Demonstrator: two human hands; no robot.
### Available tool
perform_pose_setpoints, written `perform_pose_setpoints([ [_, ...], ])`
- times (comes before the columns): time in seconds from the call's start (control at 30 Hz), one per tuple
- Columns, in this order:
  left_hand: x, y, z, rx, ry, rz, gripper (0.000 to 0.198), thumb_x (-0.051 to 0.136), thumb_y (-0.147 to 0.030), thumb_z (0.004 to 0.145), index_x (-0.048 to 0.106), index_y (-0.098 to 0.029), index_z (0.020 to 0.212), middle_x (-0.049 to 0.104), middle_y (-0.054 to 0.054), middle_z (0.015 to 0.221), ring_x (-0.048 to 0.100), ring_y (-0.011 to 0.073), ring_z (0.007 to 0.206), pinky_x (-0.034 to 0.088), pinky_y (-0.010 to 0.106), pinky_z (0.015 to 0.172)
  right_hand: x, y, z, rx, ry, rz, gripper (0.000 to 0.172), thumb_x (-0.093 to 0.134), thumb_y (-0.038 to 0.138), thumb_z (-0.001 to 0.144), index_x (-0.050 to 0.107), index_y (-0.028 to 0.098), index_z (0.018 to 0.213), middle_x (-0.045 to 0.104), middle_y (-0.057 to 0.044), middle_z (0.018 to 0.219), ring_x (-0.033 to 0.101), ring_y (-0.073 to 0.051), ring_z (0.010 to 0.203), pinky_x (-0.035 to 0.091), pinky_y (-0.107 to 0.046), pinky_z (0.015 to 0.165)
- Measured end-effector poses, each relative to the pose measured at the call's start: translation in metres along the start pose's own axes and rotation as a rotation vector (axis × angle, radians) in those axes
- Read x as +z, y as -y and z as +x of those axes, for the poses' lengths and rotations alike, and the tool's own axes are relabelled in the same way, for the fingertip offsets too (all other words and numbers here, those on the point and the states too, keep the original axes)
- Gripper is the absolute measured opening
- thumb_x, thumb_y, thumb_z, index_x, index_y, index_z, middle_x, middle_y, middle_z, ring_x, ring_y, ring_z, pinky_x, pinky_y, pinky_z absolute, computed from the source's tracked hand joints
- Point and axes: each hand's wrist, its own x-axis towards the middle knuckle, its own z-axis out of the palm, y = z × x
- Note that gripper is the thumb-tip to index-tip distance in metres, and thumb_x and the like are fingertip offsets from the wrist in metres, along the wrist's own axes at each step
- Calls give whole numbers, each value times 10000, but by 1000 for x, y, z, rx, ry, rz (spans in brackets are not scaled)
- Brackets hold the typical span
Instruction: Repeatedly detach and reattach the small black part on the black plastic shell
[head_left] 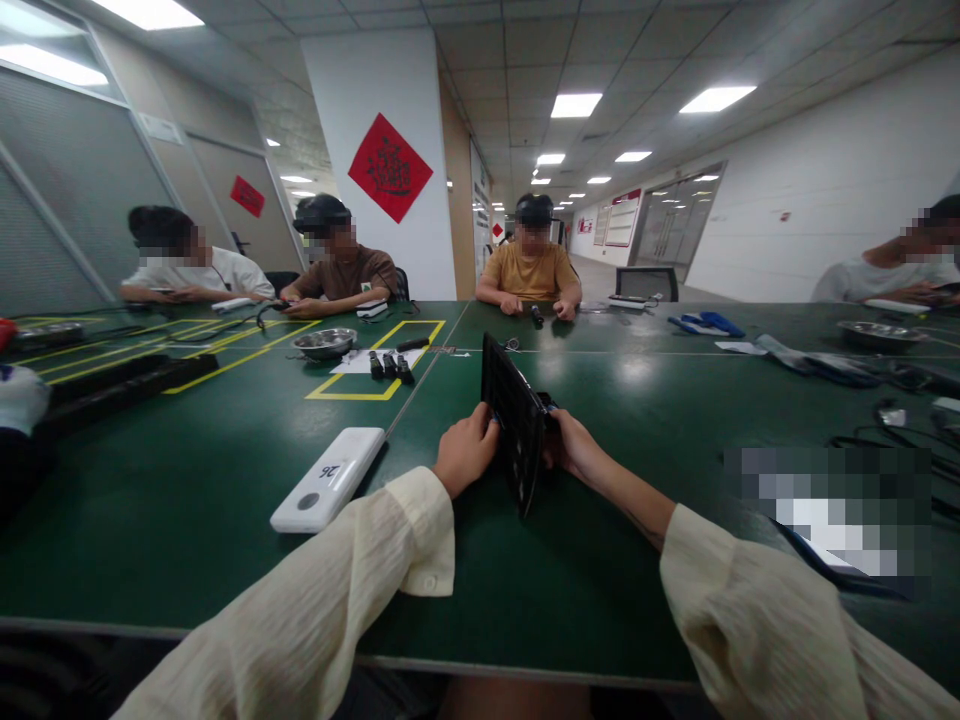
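Observation:
A thin black rectangular panel point(516, 425) stands on edge above the green table, seen nearly side-on, so I cannot make out its exact kind. My left hand point(466, 447) is closed at its left face, fingers curled and thumb against it. On the other side, my right hand point(574, 445) grips a small black part at the back of the panel; the fingertips there are partly hidden. To the left of my left hand lies a white box-shaped device point(330, 480) marked 26.
A metal bowl point(324, 344) and several small black parts point(390, 367) on white paper are farther left, by yellow tape. Dark cables and a pixelated item point(832, 520) lie right. Across the table point(600, 590) sits a person point(532, 265); others sit at both sides.

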Motion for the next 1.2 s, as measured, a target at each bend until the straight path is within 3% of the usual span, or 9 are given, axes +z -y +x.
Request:
perform_pose_setpoints([
  [0.63,-1,2,0,39,-29,34,334,253,-373,933,531,-203,1004,666,76,916,630,215,839,399,274,667,-1,-2,1,-2,13,0,168,373,350,844,440,202,801,529,40,479,457,-111,316,298,-208,296],
  [0.97,-4,1,0,78,31,15,444,173,-379,940,577,-193,921,665,87,917,627,221,855,403,278,670,-1,-1,0,14,31,-1,196,360,376,857,440,207,796,540,31,484,452,-113,320,315,-213,293],
  [1.1,-1,5,3,89,9,-24,392,218,-333,921,577,-178,898,658,98,915,620,230,878,419,294,707,-3,-2,0,-5,99,3,211,371,401,859,441,203,831,567,17,499,476,-118,334,328,-207,296],
  [1.2,3,9,7,106,12,-198,381,247,-342,904,566,-167,790,630,74,764,621,201,749,435,275,654,-7,-4,0,-59,183,-20,288,475,482,812,442,207,893,585,18,508,491,-122,342,343,-205,303],
])
